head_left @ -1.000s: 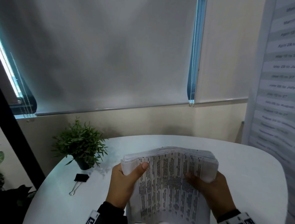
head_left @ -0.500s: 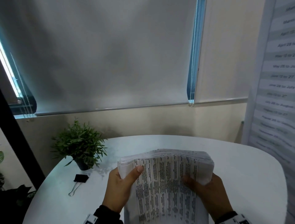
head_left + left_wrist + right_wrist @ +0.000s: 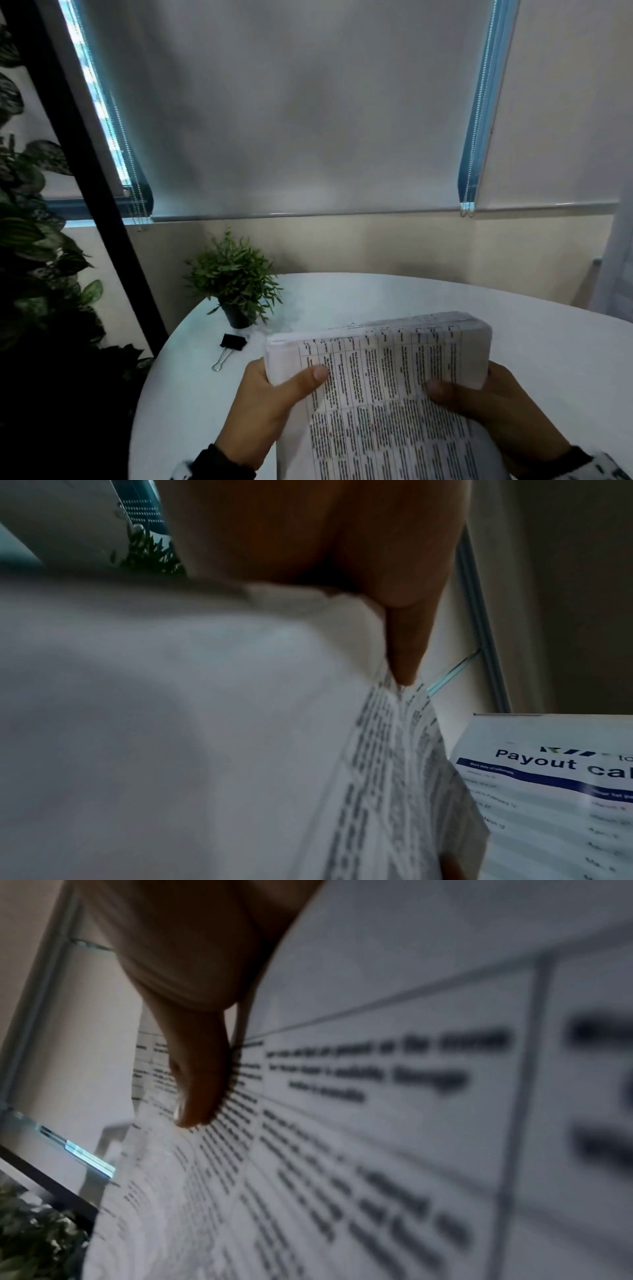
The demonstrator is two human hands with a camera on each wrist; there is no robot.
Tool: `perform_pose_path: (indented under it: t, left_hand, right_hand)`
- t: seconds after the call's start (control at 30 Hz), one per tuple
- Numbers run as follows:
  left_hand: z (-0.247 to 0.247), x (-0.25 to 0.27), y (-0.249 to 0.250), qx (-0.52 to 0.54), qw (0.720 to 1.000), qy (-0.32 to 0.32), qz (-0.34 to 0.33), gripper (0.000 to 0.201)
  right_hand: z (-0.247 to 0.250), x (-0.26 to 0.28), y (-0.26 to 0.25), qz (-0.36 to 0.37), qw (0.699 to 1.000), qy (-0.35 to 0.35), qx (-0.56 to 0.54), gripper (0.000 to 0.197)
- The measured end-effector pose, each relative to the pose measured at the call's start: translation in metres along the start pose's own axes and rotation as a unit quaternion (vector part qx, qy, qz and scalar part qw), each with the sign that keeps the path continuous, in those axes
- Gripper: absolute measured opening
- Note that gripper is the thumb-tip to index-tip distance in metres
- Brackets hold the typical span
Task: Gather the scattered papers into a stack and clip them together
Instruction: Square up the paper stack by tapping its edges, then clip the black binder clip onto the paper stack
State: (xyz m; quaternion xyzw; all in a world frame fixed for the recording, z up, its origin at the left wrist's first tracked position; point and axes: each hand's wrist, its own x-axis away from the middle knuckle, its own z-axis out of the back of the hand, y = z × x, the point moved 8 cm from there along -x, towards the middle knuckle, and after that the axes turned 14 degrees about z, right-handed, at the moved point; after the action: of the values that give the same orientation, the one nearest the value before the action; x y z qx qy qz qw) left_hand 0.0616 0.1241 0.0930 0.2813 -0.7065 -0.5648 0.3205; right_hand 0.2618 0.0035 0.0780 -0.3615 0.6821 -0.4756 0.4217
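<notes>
White round table [image 3: 411, 308] sits below a window wall with grey roller blinds [image 3: 291, 120] pulled down, bead chains hanging at both blind edges. Thick stack of printed papers [image 3: 387, 383] is held up above the table's near edge, gathered, printed table text facing the person, top edge bowed. Left hand [image 3: 270, 407] grips the stack's left side, thumb curled over the front sheet, remaining fingers behind and hidden. Right hand [image 3: 493, 411] grips the right side the same way, thumb across the front page, other fingers out of sight behind the stack. Left wrist view: thumb [image 3: 404, 642] presses on the sheet edges, very blurred. Right wrist view: thumb [image 3: 198, 1074] lies flat on the printed page [image 3: 394, 1096]. Black binder clip [image 3: 230, 346] lies on the table by its left edge, silver handles pointing toward the person, untouched, apart from the stack. Small potted plant [image 3: 236, 284] in a dark pot stands just behind the clip near the table's far-left edge. Printed payout calendar poster [image 3: 555, 799] hangs to the right. Big-leaf plants [image 3: 30, 240] and a black post [image 3: 96, 192] stand left of the table.
</notes>
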Motion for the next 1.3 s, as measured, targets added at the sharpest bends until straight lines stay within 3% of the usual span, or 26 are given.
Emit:
perform_pose_path:
  t: [0.07, 0.13, 0.23, 0.27, 0.33, 0.4, 0.5, 0.53, 0.63, 0.67, 0.73, 0.8, 0.93, 0.97, 1.07, 1.1, 1.3]
  left_hand:
    - [0.007, 0.015, -0.001, -0.005, 0.999, 0.043, -0.011, 0.018]
    - [0.013, 0.029, -0.002, -0.021, 0.996, 0.082, -0.030, 0.016]
    - [0.020, 0.050, 0.008, -0.021, 0.991, 0.119, -0.063, 0.017]
    - [0.022, 0.054, 0.010, -0.025, 0.989, 0.122, -0.074, 0.020]
    - [0.025, 0.062, 0.017, -0.035, 0.986, 0.139, -0.088, 0.023]
    - [0.031, 0.066, 0.019, -0.042, 0.982, 0.158, -0.096, 0.023]
    - [0.045, 0.069, 0.010, -0.035, 0.979, 0.178, -0.088, 0.021]
    - [0.052, 0.071, 0.006, -0.027, 0.978, 0.190, -0.084, 0.020]
    - [0.074, 0.075, -0.002, 0.023, 0.972, 0.222, -0.077, 0.018]
    - [0.080, 0.075, -0.004, 0.040, 0.971, 0.224, -0.075, 0.016]
    - [0.092, 0.073, -0.007, 0.068, 0.970, 0.225, -0.066, 0.015]
    - [0.106, 0.072, -0.012, 0.084, 0.966, 0.238, -0.058, 0.013]
    - [0.122, 0.070, -0.022, 0.104, 0.961, 0.251, -0.048, 0.010]
    - [0.126, 0.070, -0.024, 0.102, 0.960, 0.257, -0.042, 0.010]
    - [0.138, 0.066, -0.031, 0.094, 0.954, 0.283, -0.022, 0.012]
    - [0.143, 0.065, -0.033, 0.099, 0.952, 0.289, -0.014, 0.012]
    - [0.175, 0.043, -0.057, 0.164, 0.948, 0.267, 0.048, 0.015]
  right_hand:
    - [-0.008, 0.004, 0.008, -0.021, 0.999, -0.022, 0.034, 0.074]
    - [-0.017, 0.008, 0.009, -0.032, 0.995, -0.056, 0.078, 0.079]
    - [-0.022, 0.004, -0.024, 0.064, 0.969, -0.059, 0.231, 0.098]
    - [-0.023, 0.003, -0.048, 0.123, 0.935, -0.027, 0.332, 0.099]
    - [-0.061, 0.010, -0.100, 0.265, 0.824, -0.016, 0.501, 0.086]
    - [-0.114, 0.013, -0.109, 0.346, 0.738, -0.099, 0.571, 0.073]
    - [-0.170, 0.009, -0.062, 0.318, 0.625, -0.272, 0.659, 0.071]
    - [-0.179, 0.004, -0.052, 0.294, 0.622, -0.313, 0.655, 0.074]
    - [-0.191, -0.013, -0.033, 0.219, 0.662, -0.393, 0.599, 0.078]
    - [-0.197, -0.019, -0.030, 0.231, 0.664, -0.393, 0.592, 0.077]
    - [-0.205, -0.028, -0.016, 0.268, 0.641, -0.398, 0.599, 0.077]
    - [-0.197, -0.042, 0.001, 0.264, 0.642, -0.399, 0.599, 0.079]
    - [-0.165, -0.074, 0.011, 0.233, 0.708, -0.373, 0.553, 0.081]
    - [-0.161, -0.080, 0.013, 0.222, 0.730, -0.369, 0.531, 0.070]
    - [-0.158, -0.103, 0.023, 0.161, 0.805, -0.350, 0.451, 0.010]
    - [-0.162, -0.109, 0.029, 0.143, 0.822, -0.347, 0.429, 0.016]
    - [-0.194, -0.128, 0.081, 0.107, 0.829, -0.343, 0.429, 0.026]
